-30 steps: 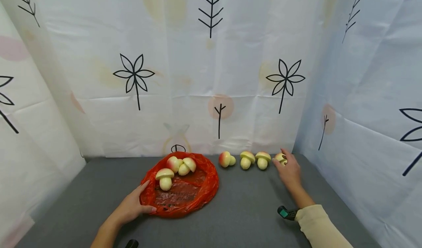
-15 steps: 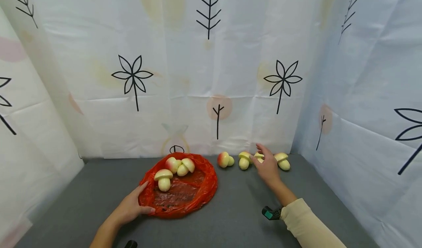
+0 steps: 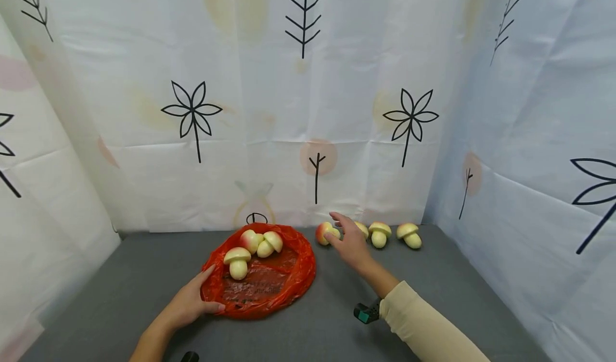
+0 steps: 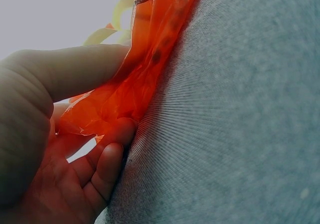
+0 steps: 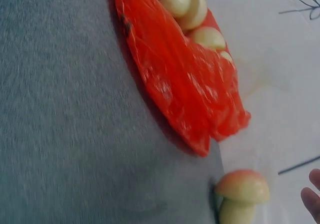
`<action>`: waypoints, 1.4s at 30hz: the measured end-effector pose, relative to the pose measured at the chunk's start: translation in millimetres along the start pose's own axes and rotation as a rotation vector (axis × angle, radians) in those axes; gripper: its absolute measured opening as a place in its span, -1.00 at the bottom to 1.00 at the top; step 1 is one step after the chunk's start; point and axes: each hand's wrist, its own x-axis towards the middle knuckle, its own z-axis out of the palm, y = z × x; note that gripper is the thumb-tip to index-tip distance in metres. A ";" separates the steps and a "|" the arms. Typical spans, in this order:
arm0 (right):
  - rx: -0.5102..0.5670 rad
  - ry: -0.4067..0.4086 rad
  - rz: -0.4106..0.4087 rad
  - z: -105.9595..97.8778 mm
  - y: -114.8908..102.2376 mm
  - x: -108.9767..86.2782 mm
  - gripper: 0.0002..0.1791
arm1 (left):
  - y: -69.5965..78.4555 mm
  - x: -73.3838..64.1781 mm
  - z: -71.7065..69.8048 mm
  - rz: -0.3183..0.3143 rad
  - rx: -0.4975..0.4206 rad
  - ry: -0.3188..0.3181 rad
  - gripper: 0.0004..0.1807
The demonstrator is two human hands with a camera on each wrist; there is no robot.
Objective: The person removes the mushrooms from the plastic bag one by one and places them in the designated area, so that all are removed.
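Observation:
My left hand (image 3: 190, 300) grips the near-left rim of a red plastic bag (image 3: 304, 279), opened out into a round shape. In the left wrist view the bag's edge (image 4: 145, 68) runs between thumb and curled fingers. Inside the bag sit a toy mushroom (image 3: 238, 263) and two more behind it. My right hand (image 3: 351, 247) has its fingers extended, close to a red-capped toy mushroom (image 3: 321, 235) and partly covering another mushroom (image 3: 362, 229) in the head view. In the right wrist view that red-capped mushroom (image 5: 242, 189) stands near the fingertips (image 5: 312, 201), which hold nothing.
A toy mushroom (image 3: 379, 235) and a tilted one (image 3: 409, 236) stand farther right along the back of the grey tabletop (image 3: 308, 335). White printed sheeting (image 3: 269, 110) walls off the back and both sides. A black wrist device (image 3: 367, 313) hangs below the right forearm.
My right hand has moved leftward along the row, from the rightmost mushroom past the middle ones to the red-capped one. The mushrooms it passed stay in place. My left hand keeps its grip.

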 end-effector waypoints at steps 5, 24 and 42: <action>0.028 -0.101 -0.017 20.4 -12.7 5.9 -0.41 | 0.8 -0.6 -0.5 0.007 0.012 -0.003 0.20; -0.021 -0.285 0.038 87.8 -37.0 21.1 -0.45 | -0.6 0.8 -1.4 0.032 0.014 0.005 0.22; -0.286 -0.495 -0.093 114.6 -32.7 22.5 -0.27 | 1.7 0.2 0.1 0.029 0.022 0.012 0.20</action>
